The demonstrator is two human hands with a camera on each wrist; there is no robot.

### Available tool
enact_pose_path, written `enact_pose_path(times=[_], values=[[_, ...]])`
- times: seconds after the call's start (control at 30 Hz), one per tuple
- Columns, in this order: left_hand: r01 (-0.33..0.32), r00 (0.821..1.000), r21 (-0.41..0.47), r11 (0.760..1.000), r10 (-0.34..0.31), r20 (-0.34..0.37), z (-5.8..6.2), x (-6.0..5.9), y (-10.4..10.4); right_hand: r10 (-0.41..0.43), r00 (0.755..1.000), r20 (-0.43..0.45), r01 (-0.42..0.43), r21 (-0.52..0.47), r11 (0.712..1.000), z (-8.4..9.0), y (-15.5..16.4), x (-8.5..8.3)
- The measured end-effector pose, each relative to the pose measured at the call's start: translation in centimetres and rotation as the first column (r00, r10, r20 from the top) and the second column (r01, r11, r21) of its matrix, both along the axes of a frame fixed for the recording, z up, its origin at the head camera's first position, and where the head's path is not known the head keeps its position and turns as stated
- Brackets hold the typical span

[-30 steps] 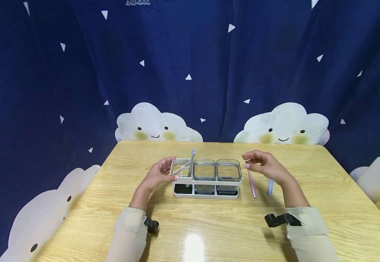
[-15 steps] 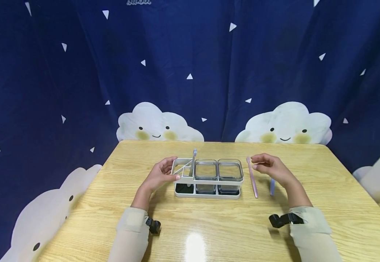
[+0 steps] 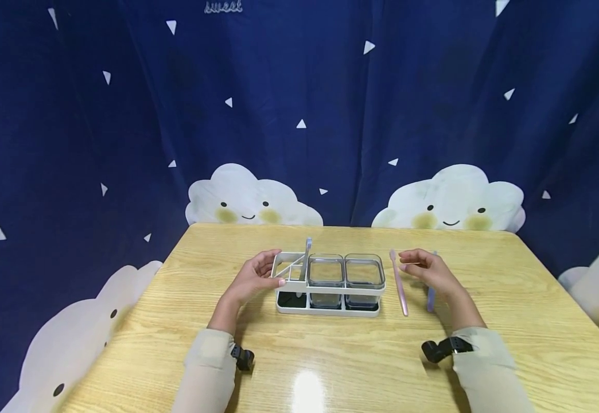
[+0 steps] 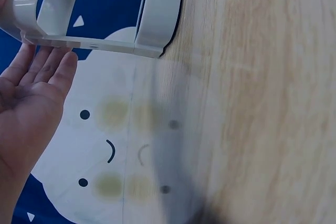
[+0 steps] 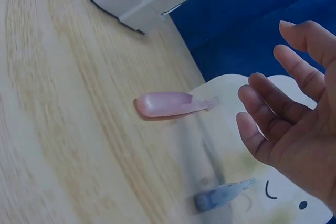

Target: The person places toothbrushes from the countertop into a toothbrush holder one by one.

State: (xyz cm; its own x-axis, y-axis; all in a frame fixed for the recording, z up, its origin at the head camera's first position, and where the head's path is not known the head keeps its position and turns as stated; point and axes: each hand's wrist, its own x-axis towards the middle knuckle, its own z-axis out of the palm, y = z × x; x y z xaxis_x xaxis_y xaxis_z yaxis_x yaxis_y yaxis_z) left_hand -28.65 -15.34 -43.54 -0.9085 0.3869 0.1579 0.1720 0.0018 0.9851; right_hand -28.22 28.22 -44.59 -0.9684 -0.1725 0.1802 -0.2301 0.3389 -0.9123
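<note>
A white toothbrush holder (image 3: 364, 291) stands mid-table in the head view. My left hand (image 3: 250, 280) grips its left end, thumb on the front rail and fingers round the back. One toothbrush (image 3: 306, 261) stands upright in a left compartment, bristles up. Two clear square cups, a left cup (image 3: 326, 277) and a right cup (image 3: 364, 276), fill the other slots. To the right lie a pink toothbrush (image 3: 400, 287) and a blue toothbrush (image 3: 431, 299). Over the blue one, partly covering it, hovers my right hand (image 3: 428, 271), fingers relaxed and holding nothing; the right wrist view shows the same.
The wooden table (image 3: 279, 355) extends round the holder on every side. Behind its far edge hangs a dark blue curtain (image 3: 299, 80) with white clouds and triangles. A camera sits on each wrist, such as the right wrist camera (image 3: 436, 351).
My right hand has drawn away from the holder to the right, uncovering the pink toothbrush's head. My left hand keeps its grip on the holder. The head view has shifted slightly.
</note>
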Motion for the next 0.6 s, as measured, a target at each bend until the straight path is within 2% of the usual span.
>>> enact_pose_path(times=[0.27, 0.6], values=[[0.0, 1.0, 0.007, 1.0, 0.0, -0.002, 0.3, 0.1, 0.1, -0.022, 0.997, 0.07, 0.024, -0.022, 0.999, -0.8, -0.3, -0.8], [-0.001, 1.0, -0.006, 1.0, 0.001, 0.025, 0.6, 0.3, 0.1, -0.11, 0.985, 0.13, 0.116, -0.042, 0.992, -1.9, -0.7, -1.1]])
